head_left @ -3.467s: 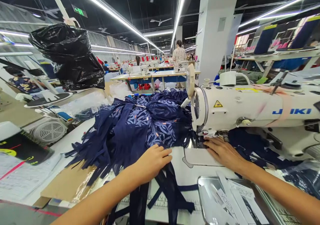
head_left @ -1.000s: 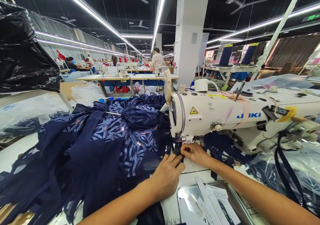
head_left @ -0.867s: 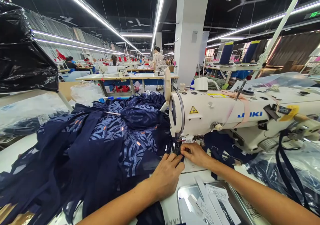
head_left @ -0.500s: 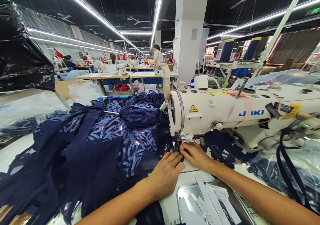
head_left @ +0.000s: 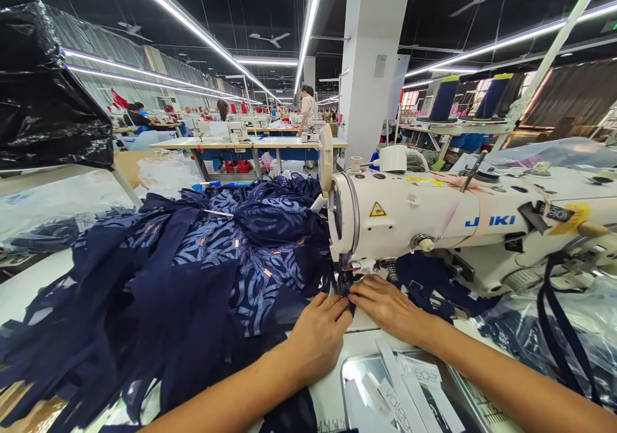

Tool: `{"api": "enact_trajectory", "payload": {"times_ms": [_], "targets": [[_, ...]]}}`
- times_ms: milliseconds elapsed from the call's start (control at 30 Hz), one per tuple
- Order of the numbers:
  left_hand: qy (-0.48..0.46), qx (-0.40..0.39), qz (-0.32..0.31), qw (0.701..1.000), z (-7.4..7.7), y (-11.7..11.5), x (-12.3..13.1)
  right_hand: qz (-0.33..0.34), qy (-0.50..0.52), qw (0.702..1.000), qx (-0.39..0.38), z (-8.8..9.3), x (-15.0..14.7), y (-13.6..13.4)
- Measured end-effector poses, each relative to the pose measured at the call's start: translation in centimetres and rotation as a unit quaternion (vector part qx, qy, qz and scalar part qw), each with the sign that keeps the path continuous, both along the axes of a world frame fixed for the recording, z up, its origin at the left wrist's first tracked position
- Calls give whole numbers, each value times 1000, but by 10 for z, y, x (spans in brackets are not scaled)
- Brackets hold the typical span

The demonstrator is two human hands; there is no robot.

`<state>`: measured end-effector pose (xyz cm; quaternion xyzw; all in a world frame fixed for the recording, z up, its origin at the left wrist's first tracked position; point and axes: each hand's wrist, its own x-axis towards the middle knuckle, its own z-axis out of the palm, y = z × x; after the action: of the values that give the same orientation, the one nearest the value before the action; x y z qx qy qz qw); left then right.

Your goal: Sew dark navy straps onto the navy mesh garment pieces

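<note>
A white sewing machine (head_left: 438, 218) reaches in from the right, its needle area low at the centre. My left hand (head_left: 321, 330) lies just in front of the needle, fingers together and pressing on dark navy fabric. Close beside it, my right hand (head_left: 385, 301) has its fingertips on the same fabric at the presser foot. Both hands are closed on the cloth; the small piece between the fingertips is mostly hidden. A large heap of navy patterned garments (head_left: 193, 279) spreads to the left of the hands.
White printed labels (head_left: 419, 381) lie in a metal tray (head_left: 348, 388) at the front. Navy straps and a clear plastic bag (head_left: 578, 311) sit at the right. Black plastic (head_left: 53, 92) stands at the upper left. A person (head_left: 307, 108) stands farther back.
The view has shifted slightly, so the machine and background sit a little farther right. The right hand's fingers lie flatter and more stretched over the fabric. The left hand has barely moved.
</note>
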<state>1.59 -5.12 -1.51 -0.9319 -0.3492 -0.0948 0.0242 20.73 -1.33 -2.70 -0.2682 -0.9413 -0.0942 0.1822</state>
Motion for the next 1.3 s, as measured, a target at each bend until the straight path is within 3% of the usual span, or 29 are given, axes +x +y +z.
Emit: {"api": "enact_trajectory", "payload": {"times_ms": [167,367,867,1300], "targets": [[-13,-12,17,1000,7,3,0,-15,-52,998,16,2,3,6],[-30,-7,-25,999,8,14,0,-27,-62,997,24,-2,9,15],[-2,13,43,999,1,17,9,-77,-97,991,45,-5,11,19],[24,40,77,996,0,22,20,-106,-106,988,40,4,5,16]]}}
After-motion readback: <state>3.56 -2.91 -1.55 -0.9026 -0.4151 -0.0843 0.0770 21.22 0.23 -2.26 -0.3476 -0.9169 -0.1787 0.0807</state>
